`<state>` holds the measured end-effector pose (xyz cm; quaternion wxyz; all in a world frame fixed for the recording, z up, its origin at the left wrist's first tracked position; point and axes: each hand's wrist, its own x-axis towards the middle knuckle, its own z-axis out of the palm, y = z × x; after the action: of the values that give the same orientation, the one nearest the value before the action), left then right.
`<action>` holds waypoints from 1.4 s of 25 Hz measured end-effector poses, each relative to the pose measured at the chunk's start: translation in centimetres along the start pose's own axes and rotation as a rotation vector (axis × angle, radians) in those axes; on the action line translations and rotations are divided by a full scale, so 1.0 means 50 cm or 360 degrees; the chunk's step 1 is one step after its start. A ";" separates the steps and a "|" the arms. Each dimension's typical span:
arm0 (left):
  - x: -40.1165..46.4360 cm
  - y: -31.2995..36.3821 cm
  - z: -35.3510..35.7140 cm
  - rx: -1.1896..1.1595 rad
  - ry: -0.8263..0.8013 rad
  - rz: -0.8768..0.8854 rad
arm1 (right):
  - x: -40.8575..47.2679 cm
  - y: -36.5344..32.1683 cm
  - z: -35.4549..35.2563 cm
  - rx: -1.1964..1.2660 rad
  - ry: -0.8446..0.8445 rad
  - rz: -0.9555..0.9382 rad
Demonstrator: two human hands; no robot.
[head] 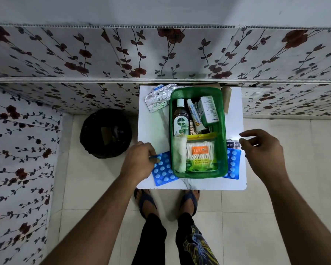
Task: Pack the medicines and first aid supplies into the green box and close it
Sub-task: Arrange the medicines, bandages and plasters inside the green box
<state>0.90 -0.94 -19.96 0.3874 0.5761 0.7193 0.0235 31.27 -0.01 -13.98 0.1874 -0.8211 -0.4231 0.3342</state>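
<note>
The green box (223,150) stands open on a small white table (153,127). Inside it lie a Dettol bottle (180,119), a tube (194,115), a green-white carton (207,109), a cotton swab pack (201,153) and a gauze roll (180,153). A blue blister sheet (163,170) lies left of the box, and my left hand (139,159) pinches its upper edge. A second blue blister sheet (233,163) lies right of the box, with plaster strips (232,144) above it. My right hand (260,148) hovers open beside those, touching nothing.
A crumpled foil strip (158,98) lies at the table's back left. A brown roll (226,99) stands behind the box. A black bin (105,133) sits on the tiled floor left of the table. My feet in sandals (166,201) are under the front edge. Floral panels enclose the space.
</note>
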 end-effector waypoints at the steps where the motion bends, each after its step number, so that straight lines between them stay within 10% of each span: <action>1: 0.001 0.001 -0.004 -0.0072 -0.0002 -0.0054 | 0.001 0.012 0.001 -0.0011 -0.0030 0.0022; 11: 0.012 0.005 -0.100 -0.1243 0.0283 -0.0393 | 0.001 0.082 0.019 -0.0294 -0.0168 0.0068; 21: 0.006 0.107 -0.185 -0.1433 0.0647 -0.0159 | 0.014 0.105 0.038 -0.0249 -0.0256 0.0127; 35: 0.086 0.277 -0.082 0.0848 0.0535 0.0749 | 0.056 0.047 -0.067 0.0684 -0.0141 0.0323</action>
<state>9.60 9.03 -12.71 0.0852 0.7938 0.6020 0.0183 36.13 0.87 -14.10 0.3045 -0.7851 -0.2655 0.4694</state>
